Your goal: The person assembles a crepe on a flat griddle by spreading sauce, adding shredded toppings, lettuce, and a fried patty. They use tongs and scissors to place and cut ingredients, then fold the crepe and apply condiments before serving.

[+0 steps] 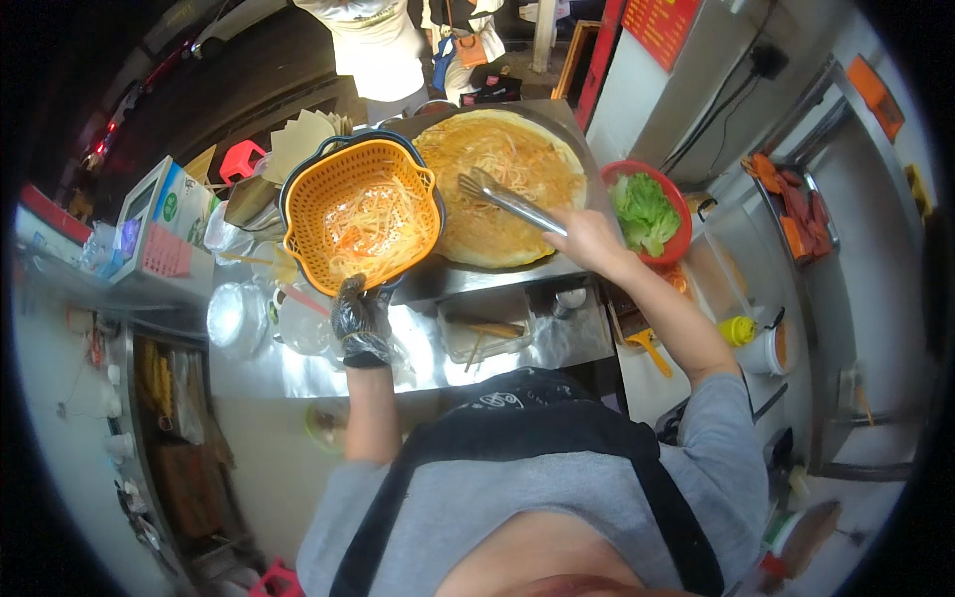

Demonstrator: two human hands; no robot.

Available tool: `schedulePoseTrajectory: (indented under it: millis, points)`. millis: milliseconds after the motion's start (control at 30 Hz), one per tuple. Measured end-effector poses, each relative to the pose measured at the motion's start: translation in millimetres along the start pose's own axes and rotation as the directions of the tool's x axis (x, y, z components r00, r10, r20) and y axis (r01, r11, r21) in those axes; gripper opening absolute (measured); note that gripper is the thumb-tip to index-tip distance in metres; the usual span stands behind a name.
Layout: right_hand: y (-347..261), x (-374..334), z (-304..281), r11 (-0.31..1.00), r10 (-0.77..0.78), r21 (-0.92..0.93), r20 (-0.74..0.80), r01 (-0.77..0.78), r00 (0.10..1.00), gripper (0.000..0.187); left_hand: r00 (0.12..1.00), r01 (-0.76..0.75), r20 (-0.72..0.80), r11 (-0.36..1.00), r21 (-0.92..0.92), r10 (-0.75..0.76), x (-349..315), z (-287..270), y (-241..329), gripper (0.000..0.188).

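R grip (587,241) on tongs (527,210), near end; L grip (358,320) @ basket (306,194), near rim.

A red wall sign (661,30) — out front, a brown handbag (471,51) and a pale car (236,20).

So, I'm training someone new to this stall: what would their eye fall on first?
Probably the big round pancake at top centre, with the right hand holding tongs over it. Just left is the orange basket of shreds, the gloved left hand gripping its near rim. Right of the pancake, green lettuce fills a red bowl.
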State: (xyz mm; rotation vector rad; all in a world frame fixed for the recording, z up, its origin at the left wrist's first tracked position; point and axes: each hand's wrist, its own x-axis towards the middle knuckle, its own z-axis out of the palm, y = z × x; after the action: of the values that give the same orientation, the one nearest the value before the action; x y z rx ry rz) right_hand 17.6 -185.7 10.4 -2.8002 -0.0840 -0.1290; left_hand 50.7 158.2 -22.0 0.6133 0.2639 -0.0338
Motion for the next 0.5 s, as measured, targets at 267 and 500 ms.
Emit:
schedulePoseTrajectory:
  millis: [267,500]
  points:
    - [23,-6,13,0.999,0.004,-0.038,-0.107,-0.008,0.994,0.034,1.0,0.008,0.02,1.0,-0.013,-0.008,-6,-1,9,0.068]
    - [27,-12,5,0.989,0.098,-0.089,-0.186,-0.116,0.978,0.036,0.993,-0.019,0.115,0.999,-0.046,0.024,-5,-9,11,0.069]
